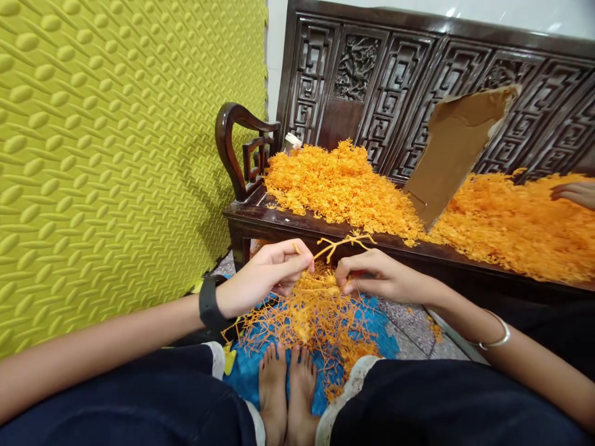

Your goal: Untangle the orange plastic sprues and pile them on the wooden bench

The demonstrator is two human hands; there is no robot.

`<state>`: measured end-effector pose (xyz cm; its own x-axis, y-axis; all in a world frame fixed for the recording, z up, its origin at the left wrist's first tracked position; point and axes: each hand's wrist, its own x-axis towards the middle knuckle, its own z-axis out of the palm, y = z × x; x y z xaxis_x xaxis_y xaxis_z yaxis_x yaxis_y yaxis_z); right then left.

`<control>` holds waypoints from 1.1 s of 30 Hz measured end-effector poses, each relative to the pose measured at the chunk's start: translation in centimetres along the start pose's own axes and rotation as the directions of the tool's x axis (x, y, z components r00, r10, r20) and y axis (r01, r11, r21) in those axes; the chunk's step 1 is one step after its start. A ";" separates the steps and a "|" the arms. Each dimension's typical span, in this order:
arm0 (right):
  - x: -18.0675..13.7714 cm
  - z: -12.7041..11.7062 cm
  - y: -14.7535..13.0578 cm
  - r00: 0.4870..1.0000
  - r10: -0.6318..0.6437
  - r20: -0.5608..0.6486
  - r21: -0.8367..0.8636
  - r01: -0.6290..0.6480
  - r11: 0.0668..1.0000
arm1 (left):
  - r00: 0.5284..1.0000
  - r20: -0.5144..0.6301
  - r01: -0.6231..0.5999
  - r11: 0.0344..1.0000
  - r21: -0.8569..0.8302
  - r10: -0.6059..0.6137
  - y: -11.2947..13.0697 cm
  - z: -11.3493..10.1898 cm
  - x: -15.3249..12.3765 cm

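My left hand (269, 275) and my right hand (376, 277) are both pinched closed on an orange branched plastic strip (341, 243) held between them, just in front of the bench edge. The strip's forked twigs stick up above my fingers. A black band sits on my left wrist, a silver bangle on my right forearm. Below my hands a loose pile of bare orange branches (320, 328) lies on a blue sheet (248, 365) by my bare feet.
A dark carved wooden bench (279, 220) holds large heaps of small orange pieces (344, 183), split by a leaning cardboard sheet (453, 152). Another person's hand (576, 193) rests on the right heap. A yellow textured wall panel (116, 142) stands at left.
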<state>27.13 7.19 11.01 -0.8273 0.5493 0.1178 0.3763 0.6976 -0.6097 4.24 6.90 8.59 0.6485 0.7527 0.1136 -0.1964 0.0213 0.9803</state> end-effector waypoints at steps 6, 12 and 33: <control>-0.7 -1.3 -1.1 0.990 0.024 0.137 0.053 -0.032 0.998 | 0.998 0.042 -0.053 0.995 0.089 0.050 1.1 2.6 -1.1; -4.1 -2.9 -0.3 0.970 0.134 0.201 0.147 -0.165 0.975 | 0.982 -0.080 -0.152 0.970 0.191 0.169 2.8 2.0 -2.4; 0.5 -1.1 6.5 0.956 0.267 -0.121 0.496 -0.174 0.850 | 0.986 -0.088 -0.152 0.982 -0.114 0.142 1.3 2.0 0.0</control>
<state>29.60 12.51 8.00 -0.6399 0.7671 0.0451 0.2572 0.2691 -0.9281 5.46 5.60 10.19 0.5467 0.8030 0.2373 -0.3750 -0.0186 0.9268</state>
